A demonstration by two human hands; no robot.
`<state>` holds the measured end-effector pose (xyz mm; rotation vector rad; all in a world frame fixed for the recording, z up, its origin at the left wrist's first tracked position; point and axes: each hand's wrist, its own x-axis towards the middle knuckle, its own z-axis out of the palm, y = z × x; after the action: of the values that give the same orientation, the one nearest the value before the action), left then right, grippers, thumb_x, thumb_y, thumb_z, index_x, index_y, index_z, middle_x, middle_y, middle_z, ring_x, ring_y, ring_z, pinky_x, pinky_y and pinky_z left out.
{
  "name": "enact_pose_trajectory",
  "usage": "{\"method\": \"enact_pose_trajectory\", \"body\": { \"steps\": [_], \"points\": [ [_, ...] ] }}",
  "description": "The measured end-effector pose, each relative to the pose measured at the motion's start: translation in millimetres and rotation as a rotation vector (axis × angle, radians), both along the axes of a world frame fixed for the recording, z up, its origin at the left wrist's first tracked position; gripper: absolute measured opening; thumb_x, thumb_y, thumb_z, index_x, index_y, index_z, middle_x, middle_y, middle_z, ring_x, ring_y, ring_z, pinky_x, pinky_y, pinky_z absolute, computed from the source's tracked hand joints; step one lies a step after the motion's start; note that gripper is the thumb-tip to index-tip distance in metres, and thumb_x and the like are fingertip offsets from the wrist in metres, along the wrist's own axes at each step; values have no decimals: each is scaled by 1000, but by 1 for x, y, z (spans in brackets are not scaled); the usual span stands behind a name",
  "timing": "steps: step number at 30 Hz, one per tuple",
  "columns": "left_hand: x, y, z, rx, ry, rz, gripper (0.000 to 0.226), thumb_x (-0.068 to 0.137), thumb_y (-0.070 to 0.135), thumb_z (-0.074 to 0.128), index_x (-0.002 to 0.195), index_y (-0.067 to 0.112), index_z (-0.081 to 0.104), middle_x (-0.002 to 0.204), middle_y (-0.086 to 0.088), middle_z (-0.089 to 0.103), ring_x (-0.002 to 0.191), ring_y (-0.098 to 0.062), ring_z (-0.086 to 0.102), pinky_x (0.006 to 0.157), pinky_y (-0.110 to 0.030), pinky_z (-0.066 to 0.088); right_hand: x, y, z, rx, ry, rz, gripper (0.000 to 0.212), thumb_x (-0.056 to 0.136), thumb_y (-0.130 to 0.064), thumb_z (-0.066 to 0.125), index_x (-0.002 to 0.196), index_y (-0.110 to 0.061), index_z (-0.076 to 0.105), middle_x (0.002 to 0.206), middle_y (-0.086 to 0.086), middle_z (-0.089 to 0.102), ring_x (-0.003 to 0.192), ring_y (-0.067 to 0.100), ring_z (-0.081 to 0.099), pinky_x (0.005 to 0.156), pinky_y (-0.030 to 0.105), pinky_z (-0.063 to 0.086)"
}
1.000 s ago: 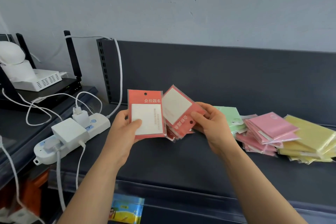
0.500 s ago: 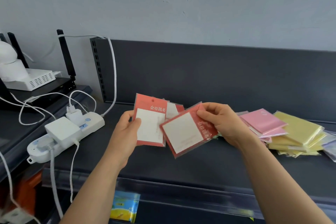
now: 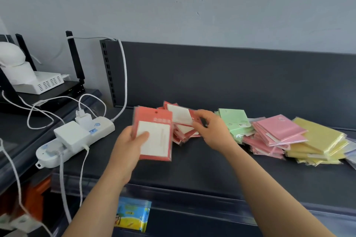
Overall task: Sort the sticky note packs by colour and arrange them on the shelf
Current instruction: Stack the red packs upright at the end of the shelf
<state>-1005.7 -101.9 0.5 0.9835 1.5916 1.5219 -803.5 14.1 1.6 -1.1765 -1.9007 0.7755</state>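
Red pack (image 3: 154, 134) pinched by left hand (image 3: 127, 146); right hand (image 3: 212, 131) pinches second pack (image 3: 180, 114).

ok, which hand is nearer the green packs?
Right. Right hand grips the top pack of the red pile, just left of the green packs; left hand holds a red pack further left.

Four heaps of packs on the shelf (image 3: 212, 169), one red heap (image 3: 182, 134), one green heap (image 3: 234, 119), one pink heap (image 3: 277, 131), one yellow heap (image 3: 319, 138), one white power strip (image 3: 100, 131)

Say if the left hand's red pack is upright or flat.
Upright: the left hand grips the red pack above the shelf, hang hole uppermost.
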Motion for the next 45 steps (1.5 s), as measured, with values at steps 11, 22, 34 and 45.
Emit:
{"method": "enact_pose_trajectory", "body": {
  "steps": [11,22,34,45],
  "points": [
    [-5,5,-10,23,-104,181,10,99,19,50,100,29,53,108,4,65,101,-16,62,90,-46,52,-21,1,-3,-24,-207,63,67,85,-39,68,144,-22,40,142,-8,40,126,13,43,103,28,39],
    [-1,11,-11,-46,-169,160,10,101,19,47,107,23,54,108,0,65,99,-18,62,86,-44,54,-25,-11,-9,130,-28,137,37,98,-23,51,135,-27,54,133,-15,46,131,9,40,110,30,34],
    [-1,22,-16,-113,-128,33,38,82,18,77,115,16,59,105,-3,71,93,-22,70,67,-35,60,-25,-13,-12,-111,158,291,55,87,18,36,106,-18,73,134,-14,55,135,4,39,96,31,50],
    [-10,18,-21,-44,-169,82,22,99,18,50,120,21,49,117,0,64,106,-21,63,95,-49,51,-14,-11,-6,-37,-335,92,61,83,-17,62,139,-12,41,152,-4,28,139,21,27,109,29,29]
  ]
}}
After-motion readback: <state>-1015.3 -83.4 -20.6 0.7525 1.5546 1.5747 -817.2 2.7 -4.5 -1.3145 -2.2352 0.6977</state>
